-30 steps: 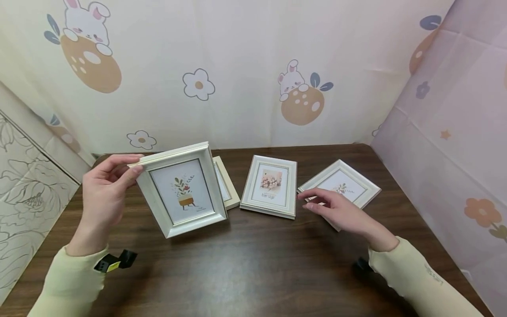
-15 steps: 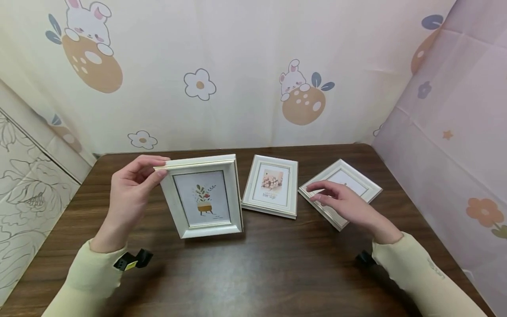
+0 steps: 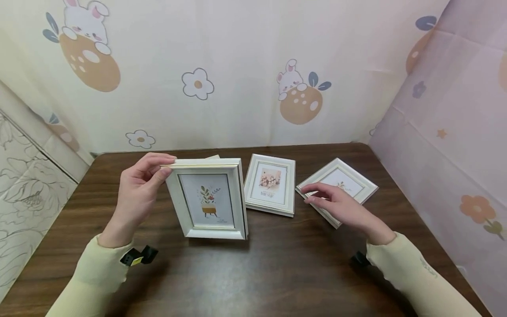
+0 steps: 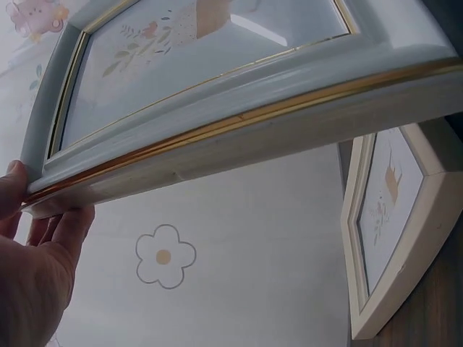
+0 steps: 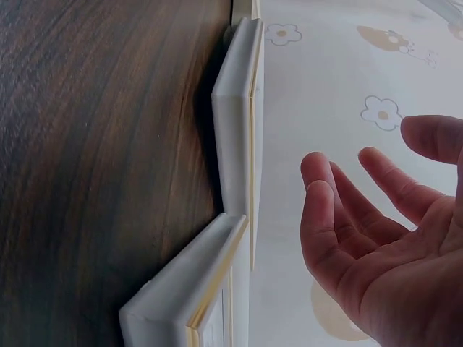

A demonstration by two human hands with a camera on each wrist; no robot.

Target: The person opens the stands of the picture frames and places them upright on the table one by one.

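Note:
My left hand [image 3: 140, 189] pinches the top left corner of a cream picture frame [image 3: 208, 200], thumb in front and fingers behind. This frame stands up facing me over the left middle of the table, its picture a plant in an orange pot. Behind it lies another picture frame [image 4: 391, 217], mostly hidden in the head view but plain in the left wrist view. My right hand [image 3: 340, 204] hovers over the rightmost picture frame [image 3: 366, 185], covering part of it. The right wrist view shows its fingers loosely bent with nothing between them.
Between the hands, a picture frame [image 3: 271, 182] with a flower print and lettering lies flat. The brown wooden table [image 3: 253, 277] ends at a printed curtain [image 3: 233, 114] at the back, and a similar cloth [image 3: 447, 167] hangs along the right.
My left hand has carried its picture frame to the right and straightened it from a tilt, so it now covers most of the frame behind. The right hand has barely moved.

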